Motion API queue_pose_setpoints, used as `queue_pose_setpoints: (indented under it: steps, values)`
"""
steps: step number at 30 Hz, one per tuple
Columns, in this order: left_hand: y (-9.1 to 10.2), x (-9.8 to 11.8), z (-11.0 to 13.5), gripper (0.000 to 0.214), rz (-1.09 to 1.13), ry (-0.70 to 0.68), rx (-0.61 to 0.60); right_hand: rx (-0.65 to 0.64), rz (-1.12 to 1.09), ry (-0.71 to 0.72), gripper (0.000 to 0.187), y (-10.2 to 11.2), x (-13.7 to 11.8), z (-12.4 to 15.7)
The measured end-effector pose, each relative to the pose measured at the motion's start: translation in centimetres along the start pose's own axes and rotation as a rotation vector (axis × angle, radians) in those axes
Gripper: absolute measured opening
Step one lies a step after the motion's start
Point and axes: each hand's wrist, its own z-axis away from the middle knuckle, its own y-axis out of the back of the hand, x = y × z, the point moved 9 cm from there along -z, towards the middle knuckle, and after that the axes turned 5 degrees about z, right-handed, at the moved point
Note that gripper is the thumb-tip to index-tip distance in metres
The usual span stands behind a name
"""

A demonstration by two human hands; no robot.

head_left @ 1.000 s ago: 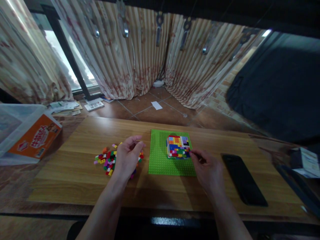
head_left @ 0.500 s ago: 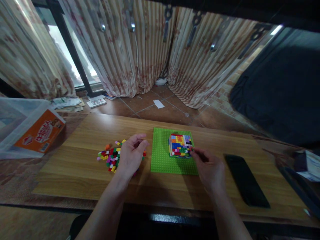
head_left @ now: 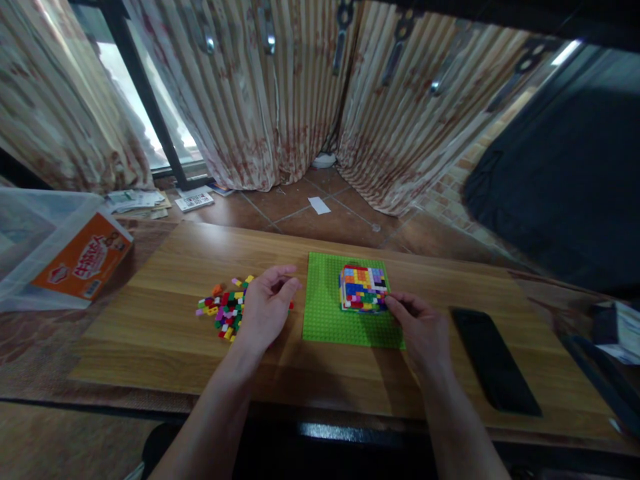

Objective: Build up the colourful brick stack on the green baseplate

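Note:
A green baseplate [head_left: 330, 313] lies on the wooden table [head_left: 150, 327]. On its far right part stands a block of many-coloured small bricks [head_left: 363, 288]. My right hand [head_left: 423, 330] rests at the plate's right edge, its fingertips pinched against the block's near right corner. My left hand [head_left: 265, 310] lies over the right side of a pile of loose coloured bricks [head_left: 225, 310], fingers curled loosely with the thumb and forefinger close together; what they hold, if anything, is hidden.
A black phone [head_left: 493, 363] lies right of my right hand. At the far left sits a clear plastic bin [head_left: 30, 227] with an orange box [head_left: 83, 257]. Curtains [head_left: 280, 100] hang behind the table, papers [head_left: 137, 200] lie on the floor.
My right hand has crept forward and closed onto the block's near right corner. The left hand stays over the loose bricks. The camera has tilted slightly, shifting the scene.

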Motion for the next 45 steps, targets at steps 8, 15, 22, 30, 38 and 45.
queue_pose_setpoints:
  steps: [8,15,22,30,38,45]
  values:
    - [-0.3,0.3,0.4,0.024,-0.026,-0.006,-0.007,-0.044,-0.039,-0.092,0.038,-0.6,1.2,-0.1]
    - [-1.1,0.4,0.5,0.022,-0.005,-0.002,-0.036,-0.043,-0.082,-0.129,0.040,-1.1,1.3,0.0]
    - [0.3,0.4,0.2,0.027,0.009,-0.013,0.018,0.100,-0.174,-0.073,0.037,1.0,0.1,-0.4]
    - [3.4,2.0,-0.1,0.028,0.134,-0.035,0.243,0.051,0.047,0.448,0.018,-2.8,-6.7,5.2]
    - [4.1,2.2,0.2,0.027,0.196,0.000,0.259,-0.459,0.365,0.655,0.017,-13.1,-6.5,10.8]
    - [4.1,2.0,0.1,0.026,0.194,0.011,0.218,-0.451,0.594,0.709,0.017,-15.5,-5.7,11.1]
